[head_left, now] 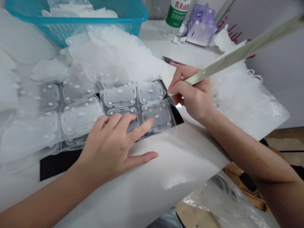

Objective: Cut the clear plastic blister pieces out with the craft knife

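Note:
A translucent moulded sheet [156, 115] with rounded rectangular panels and small white raised dots lies over a black board [60, 164]. My left hand [112, 142] rests on the sheet, fingers spread and thumb out to the side. At the sheet's right edge, my right hand [193, 91] is closed around a long pale stick-like tool [228, 58], which slants up to the upper right. Its pale tip shows by my fingertips, close to the sheet's corner; I cannot tell if it touches. The tool's exact kind is unclear.
Thin white translucent pieces [111, 53] are heaped behind the sheet, before a blue basket [95, 20]. Pink-handled tweezers or snips [173, 61], a water bottle [177, 17] and a purple tissue pack [200, 27] stand or lie further back. More translucent pieces [239, 98] lie right.

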`<action>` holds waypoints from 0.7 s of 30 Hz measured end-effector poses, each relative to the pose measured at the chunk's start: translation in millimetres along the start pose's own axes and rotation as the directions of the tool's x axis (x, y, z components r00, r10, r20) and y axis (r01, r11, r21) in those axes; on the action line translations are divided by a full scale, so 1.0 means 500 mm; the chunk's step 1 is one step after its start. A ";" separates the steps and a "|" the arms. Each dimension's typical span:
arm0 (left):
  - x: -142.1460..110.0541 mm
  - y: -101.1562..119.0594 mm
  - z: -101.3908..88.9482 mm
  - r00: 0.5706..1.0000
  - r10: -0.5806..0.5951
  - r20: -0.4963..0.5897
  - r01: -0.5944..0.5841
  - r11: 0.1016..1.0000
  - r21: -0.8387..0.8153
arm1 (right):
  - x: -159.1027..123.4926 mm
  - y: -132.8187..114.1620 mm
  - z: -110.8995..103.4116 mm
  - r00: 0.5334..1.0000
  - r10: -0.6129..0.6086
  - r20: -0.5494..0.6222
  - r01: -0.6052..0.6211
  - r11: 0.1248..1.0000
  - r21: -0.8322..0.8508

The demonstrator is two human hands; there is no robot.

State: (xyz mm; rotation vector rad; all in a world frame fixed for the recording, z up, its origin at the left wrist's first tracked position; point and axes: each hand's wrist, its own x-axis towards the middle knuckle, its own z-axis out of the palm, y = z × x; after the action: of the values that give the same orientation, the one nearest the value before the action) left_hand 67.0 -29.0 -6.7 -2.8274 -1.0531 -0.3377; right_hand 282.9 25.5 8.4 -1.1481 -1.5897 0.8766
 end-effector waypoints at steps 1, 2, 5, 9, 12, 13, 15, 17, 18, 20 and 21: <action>0.003 -0.002 -0.002 1.000 0.004 -0.007 -0.003 1.000 0.018 | 0.007 0.000 -0.007 0.999 -0.009 -0.038 0.008 1.000 -0.012; 0.006 -0.004 -0.004 1.000 0.005 -0.006 -0.004 0.999 0.040 | 0.012 -0.001 -0.013 0.998 -0.022 -0.057 0.020 0.999 -0.029; 0.012 -0.004 -0.003 1.000 0.006 -0.022 -0.004 0.996 0.084 | 0.013 -0.005 -0.015 1.000 -0.024 -0.013 0.024 0.999 -0.046; 0.015 -0.003 0.007 0.991 0.130 -0.027 -0.131 0.991 -0.029 | -0.003 -0.012 -0.003 0.980 0.086 0.177 -0.067 0.991 -0.113; 0.018 -0.006 0.014 0.978 0.192 0.084 -0.176 0.971 -0.161 | -0.006 -0.009 0.002 0.962 0.153 0.226 -0.118 0.980 -0.159; 0.019 -0.007 0.014 0.977 0.182 0.111 -0.160 0.971 -0.180 | -0.005 -0.007 0.003 0.961 0.162 0.225 -0.128 0.979 -0.158; 0.021 -0.009 0.014 0.977 0.165 0.138 -0.137 0.972 -0.189 | -0.002 -0.002 0.005 0.966 0.164 0.199 -0.135 0.979 -0.153; 0.021 -0.009 0.012 0.975 0.171 0.139 -0.145 0.973 -0.181 | -0.001 0.002 0.006 0.977 0.132 0.168 -0.106 0.982 -0.156; 0.020 -0.008 0.012 0.975 0.182 0.127 -0.159 0.972 -0.172 | -0.001 0.003 0.007 0.981 0.104 0.167 -0.078 0.985 -0.155; 0.017 -0.007 0.011 0.972 0.221 0.085 -0.206 0.966 -0.153 | -0.003 0.003 0.008 0.978 0.049 0.200 -0.024 0.991 -0.129; 0.015 -0.006 0.011 0.968 0.243 0.064 -0.231 0.962 -0.147 | -0.004 0.002 0.007 0.973 0.027 0.228 -0.003 0.994 -0.106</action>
State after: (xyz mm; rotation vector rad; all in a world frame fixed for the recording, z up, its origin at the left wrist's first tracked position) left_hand 71.7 -21.1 -10.3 -3.0733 -0.7158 -0.2841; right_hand 280.0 23.8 5.7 -1.1669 -1.8353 0.9732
